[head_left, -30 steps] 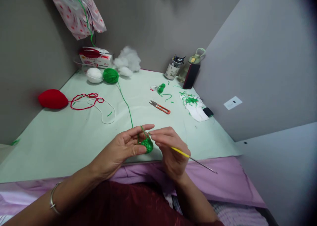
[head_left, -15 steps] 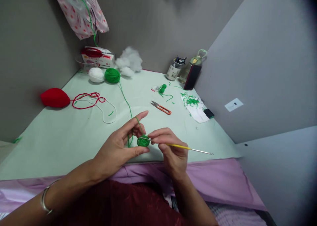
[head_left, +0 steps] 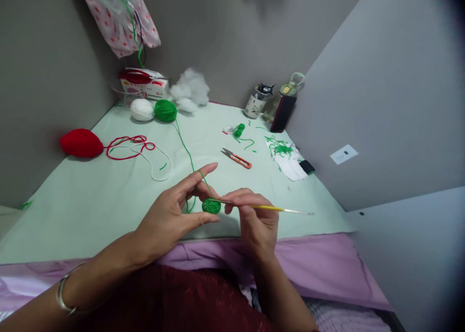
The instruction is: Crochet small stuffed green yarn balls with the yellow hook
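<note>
My left hand (head_left: 174, 211) pinches a small round green crochet piece (head_left: 211, 206) between thumb and middle finger, index finger raised with the green yarn strand (head_left: 185, 150) looped over it. My right hand (head_left: 254, 215) grips a yellow-handled crochet hook (head_left: 269, 208), its tip at the green piece and its metal end pointing right. The strand runs back across the pale green table (head_left: 109, 196) to a green yarn ball (head_left: 165, 110).
A white yarn ball (head_left: 141, 109), a red yarn ball (head_left: 82, 143) with loose red and white strands, orange snips (head_left: 236, 158), white stuffing (head_left: 191, 92), a box (head_left: 143, 85), a jar (head_left: 256, 102), a bottle (head_left: 286, 92), green scraps on cloth (head_left: 285, 155). Grey walls enclose the table.
The hook swung from pointing down-right to nearly level, and its tip entered the green piece. My left index finger lifted, raising the yarn strand; both hands rose slightly.
</note>
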`<action>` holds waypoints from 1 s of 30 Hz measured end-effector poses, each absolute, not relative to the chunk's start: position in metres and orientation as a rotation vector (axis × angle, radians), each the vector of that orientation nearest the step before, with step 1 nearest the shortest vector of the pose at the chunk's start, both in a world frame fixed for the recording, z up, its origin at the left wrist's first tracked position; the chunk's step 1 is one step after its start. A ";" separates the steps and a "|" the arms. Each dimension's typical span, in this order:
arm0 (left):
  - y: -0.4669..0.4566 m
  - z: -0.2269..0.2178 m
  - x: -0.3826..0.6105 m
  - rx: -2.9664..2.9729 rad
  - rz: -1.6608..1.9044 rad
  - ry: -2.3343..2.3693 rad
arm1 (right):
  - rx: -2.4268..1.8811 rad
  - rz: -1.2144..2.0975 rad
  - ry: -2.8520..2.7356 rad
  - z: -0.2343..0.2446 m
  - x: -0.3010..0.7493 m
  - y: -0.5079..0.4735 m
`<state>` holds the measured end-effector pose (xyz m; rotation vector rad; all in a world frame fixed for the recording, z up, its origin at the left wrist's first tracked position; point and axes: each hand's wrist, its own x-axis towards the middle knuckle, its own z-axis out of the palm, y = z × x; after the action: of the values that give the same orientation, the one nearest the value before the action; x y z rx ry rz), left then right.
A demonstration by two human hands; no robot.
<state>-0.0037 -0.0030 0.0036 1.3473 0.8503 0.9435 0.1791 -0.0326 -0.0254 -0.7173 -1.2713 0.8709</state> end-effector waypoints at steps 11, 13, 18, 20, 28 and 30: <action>-0.005 0.003 -0.003 1.456 1.049 0.915 | -0.757 0.895 -1.276 -0.022 0.180 -0.037; -0.005 0.003 -0.004 1.451 1.033 0.902 | -0.747 0.939 -1.252 -0.023 0.182 -0.037; -0.005 0.003 -0.005 1.411 0.976 0.895 | -0.698 1.011 -1.207 -0.023 0.186 -0.036; -0.006 0.004 -0.006 1.405 0.973 0.900 | -0.669 1.019 -1.199 -0.023 0.185 -0.036; -0.006 0.001 -0.007 1.378 0.951 0.863 | -0.687 0.829 -1.303 -0.027 0.182 -0.038; -0.005 0.001 -0.008 1.375 0.938 0.875 | -0.669 0.864 -1.286 -0.026 0.183 -0.038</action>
<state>-0.0077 -0.0055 0.0015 1.3745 0.8749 0.9377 0.1830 -0.0381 -0.0259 -0.6690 -1.2861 0.8636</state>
